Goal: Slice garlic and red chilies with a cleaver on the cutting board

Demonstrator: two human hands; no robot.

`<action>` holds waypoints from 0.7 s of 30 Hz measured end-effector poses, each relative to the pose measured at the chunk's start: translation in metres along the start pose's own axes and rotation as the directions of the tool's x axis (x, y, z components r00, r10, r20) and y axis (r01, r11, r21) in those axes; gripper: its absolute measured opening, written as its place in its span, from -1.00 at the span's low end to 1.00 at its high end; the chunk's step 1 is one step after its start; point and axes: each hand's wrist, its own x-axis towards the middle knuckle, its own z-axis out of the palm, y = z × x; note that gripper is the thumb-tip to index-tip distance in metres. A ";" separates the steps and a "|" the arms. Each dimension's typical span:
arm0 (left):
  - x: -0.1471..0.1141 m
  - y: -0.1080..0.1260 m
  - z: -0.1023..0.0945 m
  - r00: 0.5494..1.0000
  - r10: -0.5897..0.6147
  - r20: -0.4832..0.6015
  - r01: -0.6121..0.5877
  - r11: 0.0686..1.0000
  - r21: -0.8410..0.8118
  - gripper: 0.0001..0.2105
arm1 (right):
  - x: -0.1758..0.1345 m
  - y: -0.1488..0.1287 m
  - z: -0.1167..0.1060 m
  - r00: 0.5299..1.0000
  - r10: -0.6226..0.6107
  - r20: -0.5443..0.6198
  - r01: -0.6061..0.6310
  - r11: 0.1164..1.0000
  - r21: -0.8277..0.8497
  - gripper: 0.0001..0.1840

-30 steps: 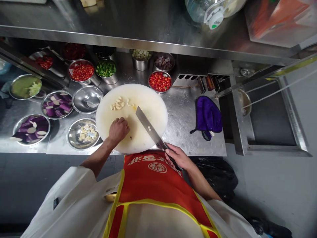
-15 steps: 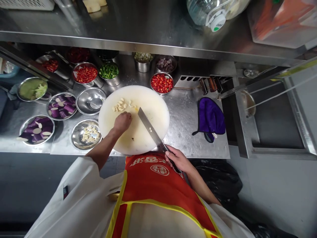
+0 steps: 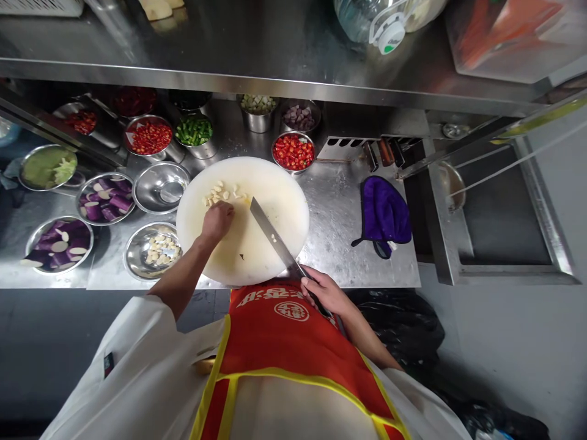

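Note:
A round white cutting board (image 3: 270, 177) lies on the steel counter before me. My right hand (image 3: 323, 290) is wrapped round the dark handle of a long knife (image 3: 273, 235), whose blade lies low over the board, tip pointing away to the left. Small pale bits cling to the blade. My left hand (image 3: 217, 221) is closed over the board's left half, its fingertips curled under and hidden from me. Just beyond it lies a small heap of peeled garlic cloves (image 3: 215, 193). Left of the board, a steel bowl (image 3: 134, 252) holds more garlic pieces.
An empty-looking steel bowl (image 3: 161, 188) and bowls of purple eggplant (image 3: 110, 205) stand at left. Chopped red chilies (image 3: 293, 153) and green peppers (image 3: 195, 129) sit behind the board. A purple cloth mitt (image 3: 385, 211) lies at right. A steel shelf edge (image 3: 275, 88) overhangs the back.
The whole view has shifted slightly, so the counter sits a little further left. My left hand has moved slightly toward the garlic heap. The knife stays in my right hand over the board.

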 end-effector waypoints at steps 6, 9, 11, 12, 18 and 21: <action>-0.019 0.027 0.012 0.973 0.184 0.139 -0.160 0.973 -0.167 -0.80 | -0.003 -0.001 0.001 1.000 -0.013 -0.009 0.013 0.999 -0.050 -0.19; -0.023 0.027 0.015 0.978 0.173 0.118 -0.149 0.970 -0.192 -0.79 | -0.005 -0.001 -0.001 1.000 -0.005 -0.013 0.003 0.994 -0.105 -0.20; -0.023 0.024 0.016 0.980 0.168 0.106 -0.145 0.970 -0.196 -0.81 | -0.005 -0.002 -0.002 1.000 0.010 -0.014 -0.012 0.992 -0.123 -0.19; -0.023 0.023 0.017 0.978 0.180 0.104 -0.157 0.968 -0.195 -0.81 | -0.005 -0.002 -0.002 1.000 0.017 -0.013 -0.019 0.992 -0.129 -0.19; -0.021 0.023 0.020 0.943 0.318 0.099 -0.298 0.938 -0.175 -0.77 | -0.008 -0.006 -0.004 1.000 0.028 -0.003 -0.028 0.982 -0.188 -0.24; -0.021 0.024 0.020 0.939 0.328 0.105 -0.308 0.936 -0.172 -0.77 | -0.013 -0.011 -0.004 1.000 0.020 0.004 -0.019 0.979 -0.203 -0.29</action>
